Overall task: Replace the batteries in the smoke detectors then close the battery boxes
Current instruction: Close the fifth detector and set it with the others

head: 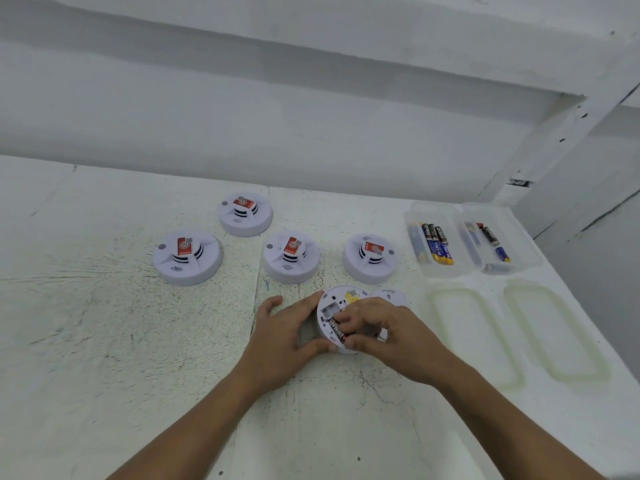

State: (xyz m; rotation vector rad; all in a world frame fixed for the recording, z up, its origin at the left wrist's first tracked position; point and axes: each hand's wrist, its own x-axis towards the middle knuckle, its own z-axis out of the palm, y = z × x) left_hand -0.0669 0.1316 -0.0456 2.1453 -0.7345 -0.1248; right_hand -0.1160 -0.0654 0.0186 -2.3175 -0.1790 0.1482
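Note:
A white smoke detector (337, 301) lies upside down near the table's front, its battery bay uncovered. My left hand (280, 336) grips its left rim between thumb and fingers. My right hand (384, 332) pinches a black battery (337, 330) that sits in the bay. The detector's round white cover (391, 296) lies just behind my right hand. Several more detectors stand face up behind, among them a far one (245, 213), a left one (187, 257) and a middle one (291, 257).
Two clear plastic boxes hold loose batteries at the right: the left box (433, 242) and the right box (493, 239). Their lids (512, 327) lie open in front of them. A white wall runs behind the table; the table edge falls away on the right.

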